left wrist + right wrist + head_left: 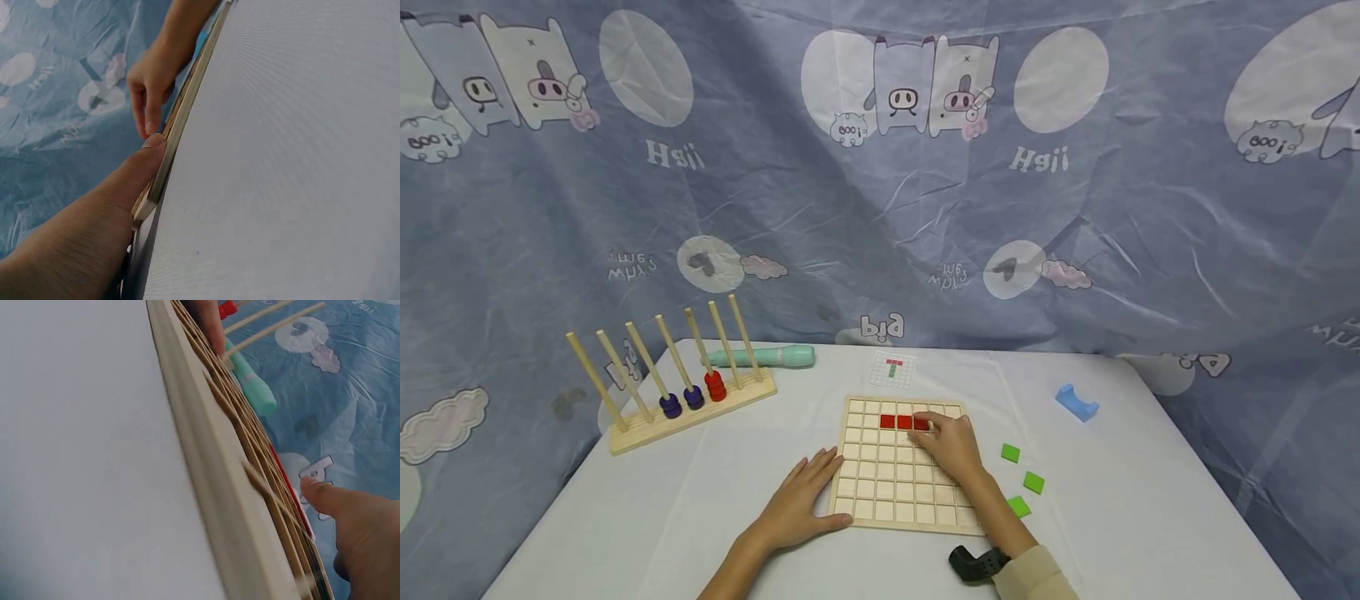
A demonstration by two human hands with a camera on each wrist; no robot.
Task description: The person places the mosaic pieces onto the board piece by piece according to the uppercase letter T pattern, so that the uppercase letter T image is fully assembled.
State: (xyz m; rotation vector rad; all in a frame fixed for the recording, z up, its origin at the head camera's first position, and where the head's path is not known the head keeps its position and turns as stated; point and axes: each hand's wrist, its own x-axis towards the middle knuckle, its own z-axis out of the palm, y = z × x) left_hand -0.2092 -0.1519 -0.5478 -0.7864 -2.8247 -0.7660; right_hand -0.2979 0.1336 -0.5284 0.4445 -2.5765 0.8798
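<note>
On the wooden grid board (886,490) three red tiles (887,422) lie side by side in an upper row. The right hand (953,446) is over the rightmost one, its index finger and thumb apart at that tile and partly covering it. In the right wrist view the thumb of the right hand (369,534) stands out beside a red strip (290,487) on the board (206,456). The left hand (797,504) rests with straight fingers against the board's left edge; in the left wrist view the thumb of the left hand (81,231) touches the board's corner region (175,134).
Three green tiles (1033,482) lie right of the board. Behind it is a small pattern card (892,369). A peg rack (692,417) with blue and red rings and a mint-green cylinder (775,357) stand left; a light blue curved piece (1077,403) lies right.
</note>
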